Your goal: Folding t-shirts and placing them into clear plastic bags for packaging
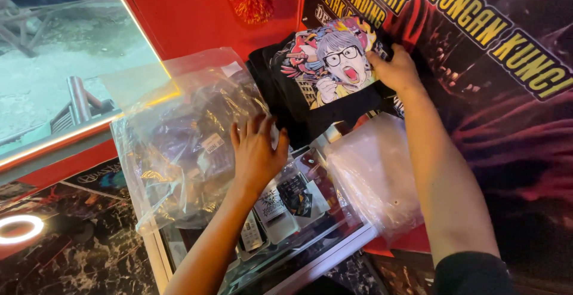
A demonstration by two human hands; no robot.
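Head camera, looking down: the folded black T-shirt [325,71] with its bright cartoon print lies at the far side of the glass tabletop [310,253], up against the red wall [191,8] and the dark printed banner [507,62]. The right hand [393,68] is on the shirt's right edge, fingers [377,58] curled over the print and pressing there. The left hand [256,151] lies flat, fingers [250,129] spread wide, holding nothing, its tips touching the shirt's lower left edge where it meets the clear plastic bag [179,134]. That bag sits just left of the shirt, crinkled, with dark clothing inside. An empty-looking clear bag [370,175] lies near the right forearm. Under the glass, small printed cards [280,205] show. Lower left, a glowing ring light [21,229].
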